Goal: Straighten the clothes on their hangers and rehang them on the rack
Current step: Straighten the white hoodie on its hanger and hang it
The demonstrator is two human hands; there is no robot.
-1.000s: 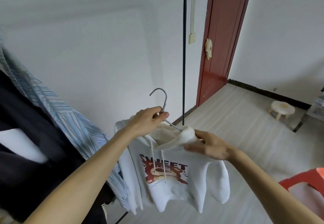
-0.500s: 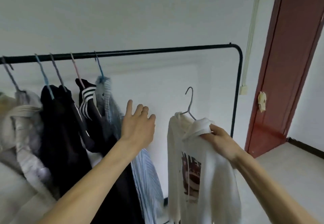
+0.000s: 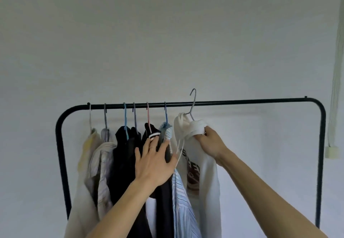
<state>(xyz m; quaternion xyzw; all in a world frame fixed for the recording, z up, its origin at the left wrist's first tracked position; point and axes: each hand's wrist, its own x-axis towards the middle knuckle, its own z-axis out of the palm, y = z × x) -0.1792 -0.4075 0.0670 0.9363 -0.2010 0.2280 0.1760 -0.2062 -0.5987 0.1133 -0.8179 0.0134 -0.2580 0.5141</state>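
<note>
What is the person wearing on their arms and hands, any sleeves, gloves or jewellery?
Both forearms are bare as far as the view shows: no sleeves, no gloves, no watch. The left hand has a thin ring on one finger. The right hand shows no ring, though its fingers are partly hidden in cloth.

A plain, matte white wall [image 3: 167, 33] fills the view under soft, even light. At 3 o'clock, a pale ribbed cable conduit [image 3: 336, 88] runs down to a small cream box [image 3: 332, 152].
</note>
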